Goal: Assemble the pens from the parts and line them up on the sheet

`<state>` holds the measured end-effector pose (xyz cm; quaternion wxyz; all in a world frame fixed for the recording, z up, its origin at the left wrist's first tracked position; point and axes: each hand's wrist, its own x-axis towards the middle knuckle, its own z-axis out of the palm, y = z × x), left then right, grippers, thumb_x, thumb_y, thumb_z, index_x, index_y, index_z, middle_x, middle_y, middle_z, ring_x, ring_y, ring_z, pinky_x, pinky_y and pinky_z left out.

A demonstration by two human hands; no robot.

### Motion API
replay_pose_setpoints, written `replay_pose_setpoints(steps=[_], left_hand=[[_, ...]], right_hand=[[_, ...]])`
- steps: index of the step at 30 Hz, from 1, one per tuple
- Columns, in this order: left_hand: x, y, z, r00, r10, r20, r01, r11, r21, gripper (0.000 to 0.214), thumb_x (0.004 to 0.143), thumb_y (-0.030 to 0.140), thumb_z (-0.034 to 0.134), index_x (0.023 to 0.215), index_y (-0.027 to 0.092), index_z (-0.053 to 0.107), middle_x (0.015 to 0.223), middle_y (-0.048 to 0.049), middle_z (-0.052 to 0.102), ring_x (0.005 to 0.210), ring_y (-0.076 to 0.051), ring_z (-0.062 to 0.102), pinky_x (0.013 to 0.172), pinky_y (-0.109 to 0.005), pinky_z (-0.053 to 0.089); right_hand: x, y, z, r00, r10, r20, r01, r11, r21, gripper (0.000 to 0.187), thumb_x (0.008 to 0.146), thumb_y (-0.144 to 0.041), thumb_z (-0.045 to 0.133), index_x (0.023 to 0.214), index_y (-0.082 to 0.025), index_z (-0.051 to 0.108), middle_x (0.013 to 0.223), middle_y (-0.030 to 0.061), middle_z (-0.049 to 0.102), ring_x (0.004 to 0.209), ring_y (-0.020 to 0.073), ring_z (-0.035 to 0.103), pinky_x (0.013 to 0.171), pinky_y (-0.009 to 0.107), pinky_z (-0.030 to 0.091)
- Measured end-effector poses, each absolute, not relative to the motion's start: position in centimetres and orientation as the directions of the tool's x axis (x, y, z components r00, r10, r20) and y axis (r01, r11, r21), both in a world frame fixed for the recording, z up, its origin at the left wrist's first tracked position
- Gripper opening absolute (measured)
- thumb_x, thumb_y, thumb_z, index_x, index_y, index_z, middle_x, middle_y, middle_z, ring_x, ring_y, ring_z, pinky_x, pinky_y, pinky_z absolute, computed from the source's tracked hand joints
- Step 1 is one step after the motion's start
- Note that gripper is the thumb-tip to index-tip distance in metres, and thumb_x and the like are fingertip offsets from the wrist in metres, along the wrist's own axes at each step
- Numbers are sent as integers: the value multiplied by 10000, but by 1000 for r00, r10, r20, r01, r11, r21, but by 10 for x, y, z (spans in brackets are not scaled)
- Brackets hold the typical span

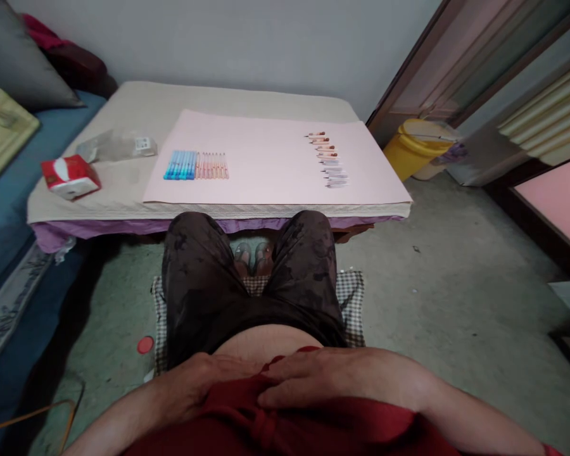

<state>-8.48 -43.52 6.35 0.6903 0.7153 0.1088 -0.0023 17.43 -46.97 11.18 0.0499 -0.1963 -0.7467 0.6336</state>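
My left hand [202, 375] rests low against my belly, its fingers stretched flat and partly covered by the red shirt [247, 405]. Across the shirt front lies my right hand [330, 373], fingers extended and thumb apart from them. Neither hand is near the pens. On a pale pink sheet [266, 158] in front of me, several blue pens [180, 165] lie side by side, touching a row of pinkish pens [212, 166]. Farther right, a column of slim pens with brown ends [325, 145] continues down into greyish, clear-looking pens [335, 177].
The sheet covers part of a low padded bench [209, 98]. At its left are a red tissue pack [71, 177] and a clear plastic bag [116, 145]. A yellow bucket [411, 152] stands beyond the right end. A red-lidded jar [145, 345] is on the floor.
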Motion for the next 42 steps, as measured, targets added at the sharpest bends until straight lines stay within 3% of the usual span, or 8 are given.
replay_pose_setpoints(steps=[11,18,20,23,25,26,32,42], left_hand=[[-85,-433,58,975,213,-62,83,-90,993,437,900,314,435,1332,267,480,1330,-45,517,1223,-210,476,1008,-301,381],[-100,-425,38,778,573,-256,377,-101,921,344,902,364,417,1161,281,627,1192,-23,631,1081,-182,583,916,-285,446],[-104,-409,32,644,700,-309,508,-89,857,356,889,406,419,1116,258,649,1149,-28,653,1044,-186,597,905,-292,451],[-114,-380,17,280,936,-212,628,-12,778,428,835,490,464,1089,201,652,1108,-61,667,1024,-217,601,935,-345,434],[-125,-368,7,161,962,-218,580,87,810,490,811,517,479,1113,161,629,1108,-90,664,994,-223,619,900,-346,460],[-131,-366,2,135,960,-244,548,133,826,501,809,522,478,1109,147,624,1102,-98,665,964,-221,631,875,-343,475],[-140,-384,-12,286,897,-337,652,76,755,404,798,479,503,1012,180,669,1033,-64,692,971,-223,624,891,-336,456],[-107,-406,-19,518,739,-432,766,-175,619,363,851,342,397,1090,204,633,1113,-42,663,1025,-181,599,881,-253,415]], right_hand=[[173,-471,115,-890,440,-118,199,142,-970,428,945,-213,358,1365,-267,415,1380,57,466,1304,142,368,1065,300,277],[186,-447,109,-885,465,12,103,220,-970,383,915,-313,447,1254,-160,542,1250,120,576,1202,194,493,1015,322,363],[195,-433,96,-804,593,-38,241,267,-933,360,906,-329,460,1204,-163,573,1192,102,614,1124,200,556,963,320,415],[209,-412,72,-283,941,-185,833,146,-534,327,914,-277,428,1195,-172,559,1215,122,594,1123,234,548,959,373,407],[219,-404,57,-7,983,-185,983,-27,-180,358,901,-279,458,1230,-153,519,1252,173,557,1145,284,521,951,418,398],[224,-403,51,29,981,-193,992,-52,-114,369,902,-293,457,1242,-161,508,1260,166,554,1140,286,525,938,414,406],[237,-424,32,-188,900,-393,938,45,-345,412,903,-374,436,1254,-180,533,1238,101,595,1098,245,572,908,331,426],[209,-442,30,-362,832,-421,884,163,-437,334,878,-337,432,1134,-211,605,1028,88,691,956,240,641,766,286,437]])
